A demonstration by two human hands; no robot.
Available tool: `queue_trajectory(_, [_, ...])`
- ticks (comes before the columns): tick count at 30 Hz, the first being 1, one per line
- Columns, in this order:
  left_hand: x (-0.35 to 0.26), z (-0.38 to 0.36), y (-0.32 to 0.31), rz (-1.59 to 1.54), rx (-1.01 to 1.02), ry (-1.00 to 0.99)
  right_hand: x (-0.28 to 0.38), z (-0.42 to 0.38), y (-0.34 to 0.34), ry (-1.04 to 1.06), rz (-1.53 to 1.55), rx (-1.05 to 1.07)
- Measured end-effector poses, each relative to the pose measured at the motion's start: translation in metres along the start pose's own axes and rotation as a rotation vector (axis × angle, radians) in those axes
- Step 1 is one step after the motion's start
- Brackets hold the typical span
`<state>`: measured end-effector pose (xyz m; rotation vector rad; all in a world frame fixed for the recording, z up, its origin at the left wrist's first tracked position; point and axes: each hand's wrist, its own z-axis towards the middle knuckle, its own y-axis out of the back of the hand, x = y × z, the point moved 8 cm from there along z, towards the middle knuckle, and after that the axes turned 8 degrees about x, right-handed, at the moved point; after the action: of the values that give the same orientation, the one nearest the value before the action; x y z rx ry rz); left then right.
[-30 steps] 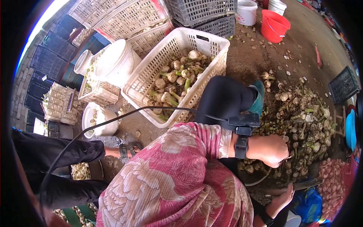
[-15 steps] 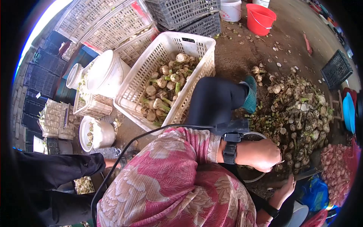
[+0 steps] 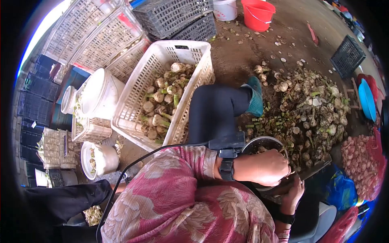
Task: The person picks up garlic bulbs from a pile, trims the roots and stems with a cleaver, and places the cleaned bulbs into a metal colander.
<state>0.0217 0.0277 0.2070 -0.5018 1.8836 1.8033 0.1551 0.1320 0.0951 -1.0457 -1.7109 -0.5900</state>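
My left hand (image 3: 265, 167), with a black strap at its wrist, is closed over a round metal bowl (image 3: 259, 139); a small pale end pokes out at its fingertips, the rest is hidden. Just below and right, my right hand (image 3: 293, 195) is curled round the hidden handle of a knife, whose long flat blade (image 3: 318, 169) points up and right. The fingertips of both hands are close together. Beyond the bowl lies a large heap of garlic bulbs (image 3: 320, 109) with roots and stalks.
A white crate (image 3: 117, 115) of trimmed bulbs stands left of my leg, with white buckets (image 3: 106, 160) and stacked crates (image 3: 172, 18) around it. Further off are a red bucket (image 3: 258, 16), a blue basin (image 3: 366, 99) and a red net bag (image 3: 360, 162). Another person's dark-trousered leg (image 3: 69, 198) is at lower left.
The view has shifted, and more of the metal bowl shows. My left hand has moved back over the bowl. My right hand and the knife have come nearer to it.
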Motion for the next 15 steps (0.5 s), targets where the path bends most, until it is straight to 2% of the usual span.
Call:
queue_trajectory(1, [-0.001,-0.002,0.002,-0.007,0.008,0.0,0.008,-0.005,-0.006,0.024,-0.021,-0.031])
queue_trajectory(5, [-0.001,-0.003,-0.008,0.017,0.041,-0.01,-0.006,0.001,0.002,-0.061,-0.003,0.082])
queue_trajectory(8, [-0.005,-0.005,-0.008,0.0,0.063,-0.022,-0.013,0.007,0.009,0.011,0.061,0.018])
queue_trajectory(11, [-0.003,-0.005,-0.013,-0.03,0.048,-0.053,-0.032,0.011,0.022,-0.002,0.067,-0.036])
queue_trajectory(12, [-0.002,-0.001,-0.018,-0.032,0.163,-0.021,-0.03,0.011,0.021,0.019,0.065,-0.056])
queue_trajectory(15, [-0.005,-0.002,-0.011,-0.029,0.149,-0.033,-0.02,0.007,0.008,0.012,0.082,-0.064])
